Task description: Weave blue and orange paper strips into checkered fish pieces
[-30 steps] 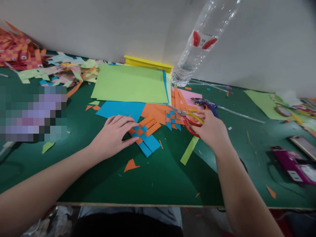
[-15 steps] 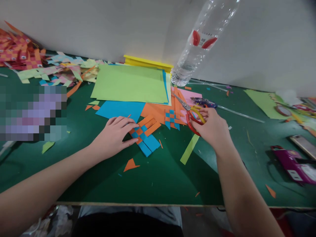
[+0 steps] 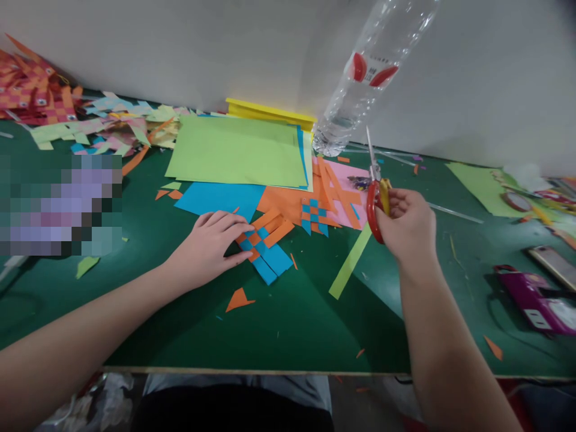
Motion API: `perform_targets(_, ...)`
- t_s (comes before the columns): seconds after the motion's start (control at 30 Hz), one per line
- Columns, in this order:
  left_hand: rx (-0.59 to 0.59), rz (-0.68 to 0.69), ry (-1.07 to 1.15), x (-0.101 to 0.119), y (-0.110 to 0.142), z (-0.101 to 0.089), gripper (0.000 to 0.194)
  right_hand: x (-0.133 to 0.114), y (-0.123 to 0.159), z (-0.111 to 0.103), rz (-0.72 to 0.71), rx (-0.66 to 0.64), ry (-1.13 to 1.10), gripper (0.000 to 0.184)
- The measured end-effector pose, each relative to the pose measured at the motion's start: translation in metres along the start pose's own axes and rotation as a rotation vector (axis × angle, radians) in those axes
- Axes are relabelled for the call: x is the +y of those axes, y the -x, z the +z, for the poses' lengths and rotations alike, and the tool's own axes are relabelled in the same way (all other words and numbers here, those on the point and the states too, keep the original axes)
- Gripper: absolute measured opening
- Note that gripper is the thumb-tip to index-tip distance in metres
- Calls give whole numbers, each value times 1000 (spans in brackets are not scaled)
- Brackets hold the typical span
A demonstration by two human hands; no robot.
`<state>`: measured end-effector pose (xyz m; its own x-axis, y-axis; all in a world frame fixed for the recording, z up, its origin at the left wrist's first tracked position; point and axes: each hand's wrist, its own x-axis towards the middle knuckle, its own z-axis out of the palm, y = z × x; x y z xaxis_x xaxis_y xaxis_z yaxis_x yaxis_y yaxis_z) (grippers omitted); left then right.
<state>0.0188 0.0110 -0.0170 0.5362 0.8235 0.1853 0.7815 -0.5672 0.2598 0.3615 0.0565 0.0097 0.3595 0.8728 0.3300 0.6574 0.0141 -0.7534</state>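
Note:
My left hand (image 3: 213, 243) rests on the table, fingers and thumb on the left end of a checkered orange-and-blue woven paper piece (image 3: 255, 242), holding it flat. Its loose strips spread to the right, orange above and blue below. Scissors (image 3: 374, 195) with red and yellow handles are held in my right hand (image 3: 407, 225), raised over the table with the blades closed and pointing up and away. A smaller woven orange-and-blue piece (image 3: 314, 214) lies between my hands. Just left of and below my right hand is a light green paper strip (image 3: 350, 264).
Stacked green sheets (image 3: 238, 150) lie at the back beside a tilted water bottle (image 3: 355, 90). A partly hidden dark tool (image 3: 359, 182) lies on pink paper (image 3: 342, 171). Woven scraps (image 3: 121, 126) are piled left. A purple device (image 3: 535, 300) and a phone (image 3: 551, 267) lie right.
My right hand has moved right and lifted the scissors, turning their blades from pointing left to pointing up and away. My left hand and the woven piece have stayed in place.

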Motion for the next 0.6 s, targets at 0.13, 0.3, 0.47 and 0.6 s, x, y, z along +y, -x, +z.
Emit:
perform_targets(0.13, -3, -5, 12, -1, 1, -1, 36, -5, 2, -3, -123, -6, 48, 44)
perform_targets(0.3, -19, 14, 41, -2, 1, -3, 36, -14, 7, -6, -223, -180, 206, 41)
perform_targets(0.47, -28, 53, 62, -6, -1, -5, 37, -23, 13, -6, -477, -336, 337, 41)
perform_targets(0.6, -50, 69, 74, -8, -1, -6, 34, -23, 14, -6, -604, -416, 368, 41)
